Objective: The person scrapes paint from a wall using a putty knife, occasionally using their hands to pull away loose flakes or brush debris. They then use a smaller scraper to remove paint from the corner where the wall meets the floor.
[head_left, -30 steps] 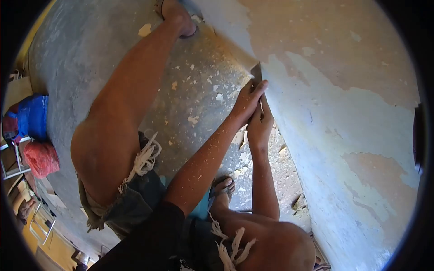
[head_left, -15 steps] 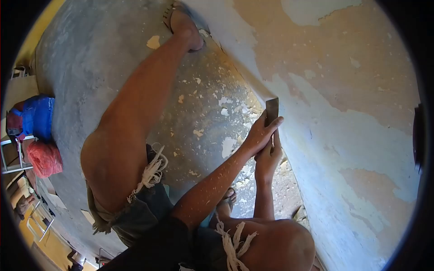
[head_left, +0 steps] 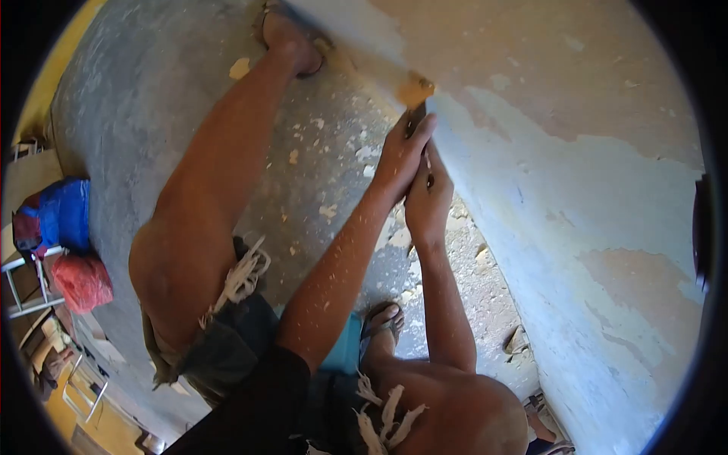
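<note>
Both my hands grip a dark, flat-bladed scraper, its blade low along the foot of the wall. My left hand is closed round the upper part, thumb lying along it. Just below and touching it, my right hand is wrapped round the handle, which is mostly hidden. At the blade's tip is a blurred yellowish-brown flake. The wall has pale paint with bare tan patches. Small pale specks cling to my left forearm.
Paint flakes and rubble lie along the wall's base on the grey floor. My sandalled feet and bent knees frame the work. At left are a blue bag, a red plastic bag and a metal frame. A turquoise object sits beneath me.
Both hands and the scraper have pushed forward along the wall's base, up and left in view. A yellowish-brown flake now shows at the blade's tip. The view has shifted slightly.
</note>
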`<state>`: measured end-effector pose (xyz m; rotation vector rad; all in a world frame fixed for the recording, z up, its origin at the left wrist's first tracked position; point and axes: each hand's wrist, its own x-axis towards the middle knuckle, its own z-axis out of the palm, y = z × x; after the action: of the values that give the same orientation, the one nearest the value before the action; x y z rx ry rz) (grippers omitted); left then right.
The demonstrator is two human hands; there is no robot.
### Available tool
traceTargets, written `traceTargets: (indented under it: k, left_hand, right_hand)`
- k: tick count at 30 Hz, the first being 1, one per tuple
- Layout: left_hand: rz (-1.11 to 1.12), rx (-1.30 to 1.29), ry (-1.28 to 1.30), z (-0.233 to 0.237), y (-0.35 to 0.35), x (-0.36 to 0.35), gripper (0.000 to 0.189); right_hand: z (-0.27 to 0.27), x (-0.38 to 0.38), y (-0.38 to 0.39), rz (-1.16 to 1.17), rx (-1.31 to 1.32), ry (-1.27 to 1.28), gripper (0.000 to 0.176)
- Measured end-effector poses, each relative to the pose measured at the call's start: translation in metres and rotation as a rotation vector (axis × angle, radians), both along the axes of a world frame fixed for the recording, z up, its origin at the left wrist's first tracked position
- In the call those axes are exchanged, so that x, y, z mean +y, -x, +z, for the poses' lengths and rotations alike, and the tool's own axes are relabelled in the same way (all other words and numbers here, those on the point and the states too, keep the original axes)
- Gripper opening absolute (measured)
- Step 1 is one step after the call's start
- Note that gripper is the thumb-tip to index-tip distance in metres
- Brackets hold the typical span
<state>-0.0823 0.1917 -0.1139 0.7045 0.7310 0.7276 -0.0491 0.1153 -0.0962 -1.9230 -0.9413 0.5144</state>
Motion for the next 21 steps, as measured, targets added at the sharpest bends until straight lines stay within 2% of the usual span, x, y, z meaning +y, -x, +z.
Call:
traceTargets:
  k: [2, 3, 4, 5, 7, 8, 9, 10, 11, 13, 14, 16, 17, 18, 20, 21]
  left_hand:
    - [-0.06, 0.113, -0.036, 0.007, -0.004, -0.011, 0.054]
    - [-0.075, 0.247, -0.117, 0.009, -0.013, -0.03, 0.063]
    - [-0.157, 0.273, -0.06, 0.015, -0.021, -0.051, 0.073]
    - [-0.124, 0.293, -0.107, 0.012, -0.033, -0.076, 0.074]
    - [-0.086, 0.359, -0.251, 0.021, -0.037, -0.077, 0.077]
    - [-0.091, 0.314, -0.095, 0.015, -0.034, -0.075, 0.071]
    - [-0.092, 0.227, -0.02, 0.018, -0.024, -0.055, 0.068]
    - [-0.075, 0.147, 0.049, 0.018, -0.018, -0.043, 0.064]
    - [-0.069, 0.149, 0.052, 0.015, -0.016, -0.049, 0.064]
    - [-0.23, 0.326, -0.09, 0.006, -0.009, -0.054, 0.063]
    - [-0.367, 0.372, -0.013, 0.007, -0.011, -0.075, 0.068]
    - [-0.293, 0.257, -0.146, -0.014, -0.028, -0.13, 0.083]
    - [-0.294, 0.295, -0.123, -0.032, -0.036, -0.147, 0.088]
    - [-0.317, 0.262, -0.076, -0.021, -0.034, -0.139, 0.091]
    - [-0.299, 0.305, -0.161, -0.025, -0.027, -0.128, 0.085]
    - [-0.29, 0.185, -0.152, -0.028, -0.023, -0.12, 0.078]
  right_hand:
    - [0.021, -0.019, 0.001, -0.111, 0.26, 0.154, 0.038]
    - [0.031, -0.03, -0.003, -0.175, 0.349, 0.2, 0.038]
    - [0.034, -0.049, -0.006, -0.217, 0.367, 0.142, 0.039]
    - [0.038, -0.068, -0.009, -0.257, 0.384, 0.082, 0.04]
    - [0.043, -0.066, -0.007, -0.239, 0.419, 0.018, 0.041]
    - [0.027, -0.069, -0.014, -0.192, 0.392, 0.04, 0.041]
    - [0.015, -0.063, -0.02, -0.073, 0.234, 0.099, 0.04]
    - [0.026, -0.049, -0.015, -0.099, 0.294, 0.18, 0.039]
    - [0.037, -0.036, -0.01, -0.124, 0.352, 0.262, 0.038]
    - [0.0, -0.064, 0.002, -0.194, 0.317, 0.118, 0.038]
    - [-0.009, -0.092, 0.006, -0.258, 0.332, 0.065, 0.039]
    - [0.006, -0.122, 0.008, -0.411, 0.358, -0.048, 0.04]
    - [0.007, -0.127, 0.002, -0.412, 0.455, -0.011, 0.04]
    - [0.01, -0.131, -0.001, -0.42, 0.552, 0.036, 0.041]
    - [-0.006, -0.124, 0.005, -0.339, 0.234, 0.033, 0.04]
    - [-0.016, -0.12, 0.01, -0.348, 0.182, 0.022, 0.04]
